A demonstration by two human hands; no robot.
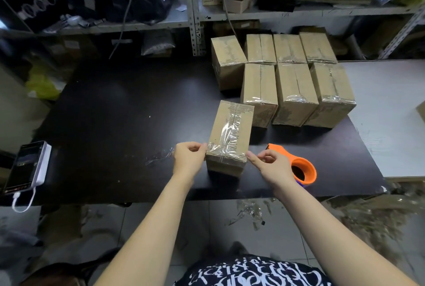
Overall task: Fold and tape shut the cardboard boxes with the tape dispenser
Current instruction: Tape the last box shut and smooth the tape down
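Left hand (189, 159): fingers pinched on box (230, 135) corner.
Right hand (269, 166): fingers curled, touching opposite corner.
Risk: tape end wrinkles, lifting.

One box (230, 133) is set on the desk (128, 110) near its front edge, lengthwise away from the person. The left hand (187, 159) is placed against the box's near left corner, the right hand (269, 167) against its near right corner. The tape dispenser (299, 168) is laid on the desk just right of the right hand. Behind and to the right, seven boxes (296, 92) are packed in two rows, touching one another. A phone (26, 167) is laid at the desk's left edge. Shelves (276, 13) are set behind the desk.
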